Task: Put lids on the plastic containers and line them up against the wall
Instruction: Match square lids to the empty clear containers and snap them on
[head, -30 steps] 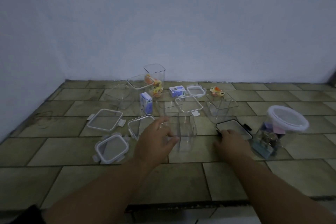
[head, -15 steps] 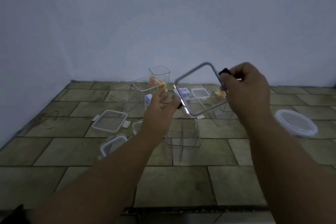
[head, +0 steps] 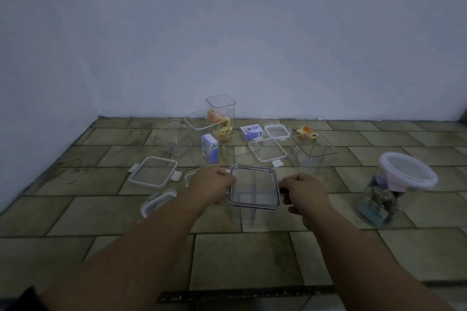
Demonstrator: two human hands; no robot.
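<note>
A dark-rimmed square lid lies flat on top of a clear square container in the middle of the tiled floor. My left hand grips the lid's left edge and my right hand grips its right edge at a dark clip. Several open clear containers stand behind, among them a tall one holding orange and yellow pieces. Loose white-rimmed lids lie to the left: a rectangular lid and another lid partly behind my left arm.
The pale wall runs along the far edge of the floor. A lidded round jar with dark contents stands at the right. Two small blue-and-white boxes sit among the containers. A dark floor edge lies close to me.
One second ago my right hand lay on the dark-rimmed lid on the floor. It lifted the lid with both hands, and now the lid rests on the clear container.
</note>
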